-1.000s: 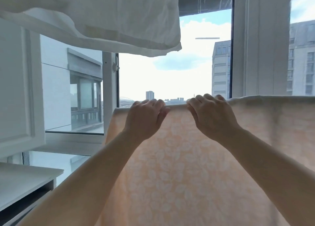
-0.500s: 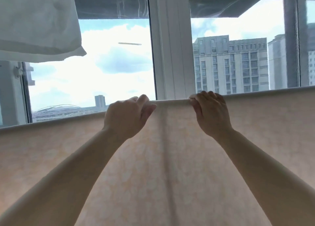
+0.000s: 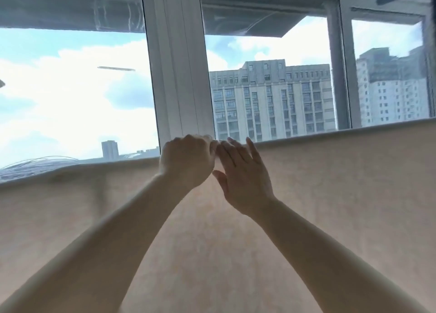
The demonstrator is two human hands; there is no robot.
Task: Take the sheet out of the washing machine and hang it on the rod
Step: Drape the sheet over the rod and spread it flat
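— Head view first: where is the pale peach, faintly patterned fabric sheet?

— Draped over a rod that its own top fold hides, so the rod itself cannot be seen. The sheet fills the lower half of the view and hangs straight down in front of the white-framed window.

— Which way does its long axis run?

— Side to side. The top fold crosses the whole view, sitting lower at the left and rising toward the right edge; some of that slope may be the wide-angle lens.

— And the left hand?

— Its fingers are clenched over the top fold near the middle, gripping the cloth, knuckles toward the camera.

— The right hand?

— Released. Its fingers are straight and slightly spread, pointing up and left, tips at the fold just beside the left hand's knuckles. The thumb stands apart below. Whether the palm presses the cloth, I cannot tell.

— Beyond the glass?

— A grey-beige tower block, clouds and sky.
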